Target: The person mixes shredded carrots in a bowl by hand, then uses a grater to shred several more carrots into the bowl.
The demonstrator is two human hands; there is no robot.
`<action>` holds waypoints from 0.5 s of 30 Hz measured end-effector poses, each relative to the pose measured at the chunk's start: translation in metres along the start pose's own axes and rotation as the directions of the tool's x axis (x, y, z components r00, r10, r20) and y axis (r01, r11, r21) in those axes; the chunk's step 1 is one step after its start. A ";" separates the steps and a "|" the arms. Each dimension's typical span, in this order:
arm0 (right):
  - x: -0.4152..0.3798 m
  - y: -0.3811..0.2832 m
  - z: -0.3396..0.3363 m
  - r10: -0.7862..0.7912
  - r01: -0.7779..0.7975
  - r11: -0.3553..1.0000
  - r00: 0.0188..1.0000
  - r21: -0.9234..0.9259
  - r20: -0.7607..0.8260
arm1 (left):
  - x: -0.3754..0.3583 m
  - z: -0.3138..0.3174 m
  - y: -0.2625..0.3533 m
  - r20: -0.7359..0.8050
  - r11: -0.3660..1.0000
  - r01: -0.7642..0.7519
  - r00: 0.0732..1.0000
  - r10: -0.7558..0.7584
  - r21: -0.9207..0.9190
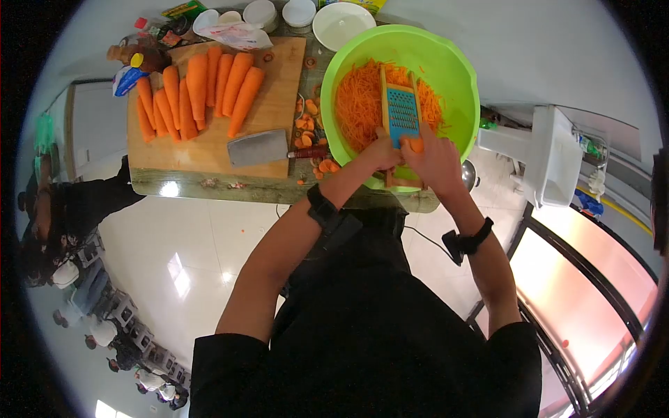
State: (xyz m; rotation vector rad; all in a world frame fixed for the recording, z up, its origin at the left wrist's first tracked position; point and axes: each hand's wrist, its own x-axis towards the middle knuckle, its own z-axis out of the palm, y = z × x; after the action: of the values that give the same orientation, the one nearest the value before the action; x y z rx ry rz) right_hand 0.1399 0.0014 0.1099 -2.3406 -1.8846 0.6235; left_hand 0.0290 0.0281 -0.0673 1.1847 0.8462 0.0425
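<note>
A wooden-framed grater (403, 108) with a blue metal plate leans inside a large green basin (456, 76). My left hand (382, 152) is closed on the grater's lower left side. Against the blue plate, my right hand (433, 159) presses a carrot (416, 144), of which only a short orange part shows between the fingers. Shredded carrot (355, 104) lies heaped in the basin, mostly left of the grater and behind it. The grater's lower end sits near the basin's front rim, partly hidden by my hands.
Several whole peeled carrots (198, 80) lie on a wooden cutting board (202, 157) at the left. A cleaver (259, 148) rests across the board's right edge, beside carrot scraps (306, 132). White bowls (343, 26) stand at the back. A sink (555, 157) is at right; people are far left.
</note>
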 end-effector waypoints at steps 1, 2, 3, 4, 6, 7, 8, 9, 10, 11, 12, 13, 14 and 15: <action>0.007 0.003 0.004 -0.016 0.016 1.000 0.999 0.010 -0.041 | 0.012 0.006 -0.019 0.001 0.981 -0.192 0.981 0.192 -0.006; 0.015 0.008 0.008 -0.013 0.014 1.000 0.999 0.007 -0.037 | 0.015 0.011 -0.024 0.003 0.981 -0.191 0.982 0.191 -0.011; 0.027 0.009 0.010 0.011 -0.012 0.999 0.999 -0.030 -0.048 | 0.015 0.011 -0.020 0.030 0.991 -0.122 0.992 0.121 0.059; 0.039 0.010 0.013 0.029 -0.033 0.997 0.998 -0.063 -0.062 | 0.015 0.006 -0.016 0.045 0.990 -0.053 0.998 0.047 0.133; 0.049 0.007 0.011 0.058 -0.059 0.997 0.998 -0.053 -0.030 | -0.007 -0.005 0.012 0.081 0.997 0.018 0.996 -0.024 0.078; 0.052 0.006 0.008 0.094 -0.094 0.994 0.996 -0.053 -0.006 | -0.018 -0.007 0.027 0.130 0.996 0.080 0.988 -0.083 0.026; 0.057 0.011 0.013 0.095 -0.095 0.994 0.996 -0.056 -0.002 | -0.019 -0.005 0.026 0.132 0.996 0.082 0.988 -0.084 0.022; 0.065 0.013 0.019 0.044 -0.047 0.998 0.997 -0.049 -0.059 | -0.018 -0.004 0.027 0.103 0.994 0.107 0.989 -0.104 -0.022; 0.072 0.014 0.025 -0.004 -0.001 0.999 0.993 -0.040 -0.116 | -0.018 -0.004 0.026 0.075 0.989 0.135 0.989 -0.130 -0.063; 0.080 0.017 0.029 0.000 -0.004 0.999 0.994 -0.032 -0.111 | -0.018 -0.005 0.025 0.077 0.988 0.145 0.987 -0.140 -0.060; 0.085 0.014 0.023 0.032 -0.034 0.998 0.998 -0.046 -0.052 | -0.023 -0.005 0.031 0.067 0.977 0.204 0.978 -0.200 -0.059; 0.092 0.013 0.020 0.064 -0.064 0.996 0.998 -0.066 0.000 | -0.026 -0.006 0.040 0.057 0.965 0.255 0.966 -0.252 -0.056; 0.099 0.017 0.025 0.067 -0.068 0.996 0.998 -0.065 -0.007 | -0.031 -0.006 0.050 0.059 0.967 0.251 0.967 -0.248 -0.050; 0.107 0.022 0.037 0.040 -0.048 0.992 0.997 -0.116 -0.072 | -0.042 -0.006 0.061 -0.001 0.980 0.195 0.981 -0.195 -0.043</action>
State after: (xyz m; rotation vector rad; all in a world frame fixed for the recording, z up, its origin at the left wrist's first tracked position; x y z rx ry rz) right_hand 0.1645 0.0903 0.0414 -2.4470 -1.8932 0.4396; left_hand 0.0202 0.0390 0.0052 1.0575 0.9585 -0.0960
